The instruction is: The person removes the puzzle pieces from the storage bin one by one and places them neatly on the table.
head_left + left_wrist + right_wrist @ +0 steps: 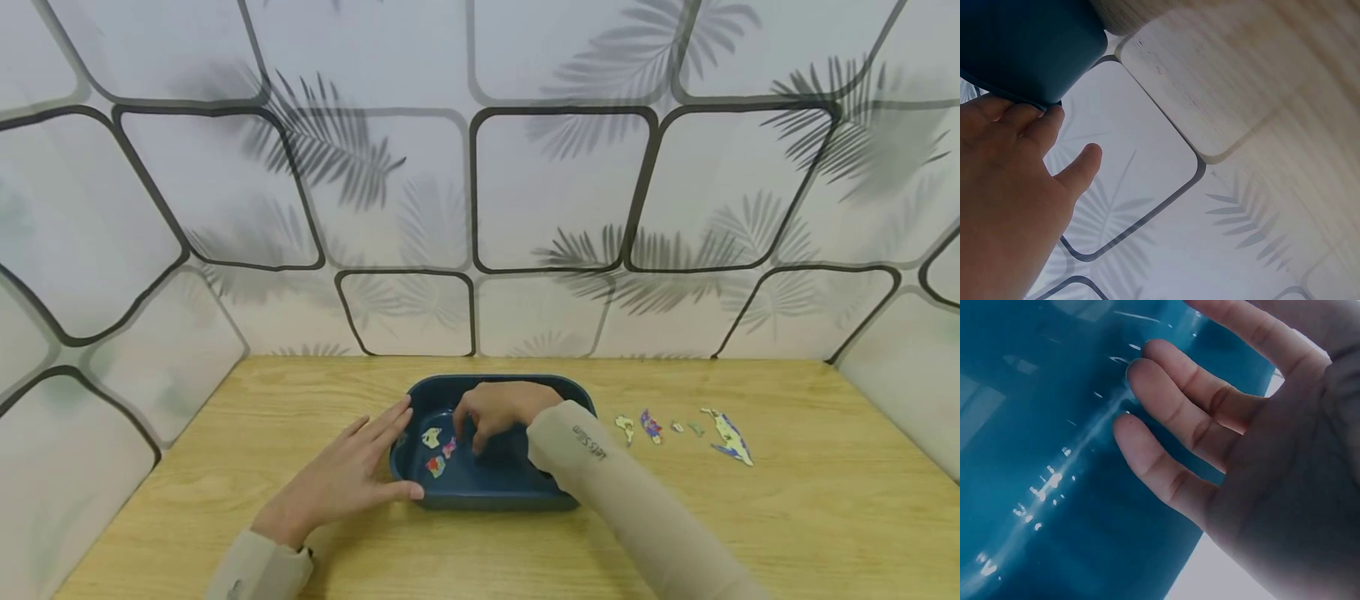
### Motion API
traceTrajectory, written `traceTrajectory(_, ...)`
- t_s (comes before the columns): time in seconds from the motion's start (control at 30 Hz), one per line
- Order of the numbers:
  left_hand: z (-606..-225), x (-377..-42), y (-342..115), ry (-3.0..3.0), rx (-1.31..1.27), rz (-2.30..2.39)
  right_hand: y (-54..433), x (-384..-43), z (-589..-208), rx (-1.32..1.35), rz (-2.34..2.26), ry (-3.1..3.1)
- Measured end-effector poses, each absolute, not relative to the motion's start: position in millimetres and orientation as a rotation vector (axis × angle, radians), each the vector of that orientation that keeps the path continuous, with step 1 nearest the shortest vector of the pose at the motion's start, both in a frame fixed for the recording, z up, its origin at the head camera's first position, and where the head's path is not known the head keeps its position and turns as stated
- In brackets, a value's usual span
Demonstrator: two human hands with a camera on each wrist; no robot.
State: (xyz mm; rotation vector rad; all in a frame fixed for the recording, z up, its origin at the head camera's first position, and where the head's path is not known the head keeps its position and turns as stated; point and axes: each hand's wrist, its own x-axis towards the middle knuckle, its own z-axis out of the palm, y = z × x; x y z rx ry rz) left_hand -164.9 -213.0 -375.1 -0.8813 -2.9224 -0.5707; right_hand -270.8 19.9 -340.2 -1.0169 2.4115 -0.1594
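Cutouts (436, 467) in tray (487, 502), beside right hand (495, 412) (seemingly untouched)

Head view bright — right-wrist view dimmer, tub (1079, 456) glinting.

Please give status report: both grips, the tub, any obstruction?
Left grip at left side of blue tub. Right grip inside, nothing visibly held. Colourful pieces inside. Right sleeve hides tub's part.

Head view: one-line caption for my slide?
Left hand touches a navy basin; right hand reaches inside, near small patterned cutouts.
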Motion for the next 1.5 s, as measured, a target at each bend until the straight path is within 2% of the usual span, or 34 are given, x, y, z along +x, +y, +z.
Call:
traceTrajectory(0.5, -374.2, -164.5, -212.2, -2.941, -0.869, -0.581, 11.6, -267.1, -345.8, -1.016, -0.08, 2.446)
traceTrajectory(1.5, -372.9, -164.2, -212.0, -2.935, -0.882, -0.576, 1.7, -261.7, -361.6, -1.19, -0.079, 2.566)
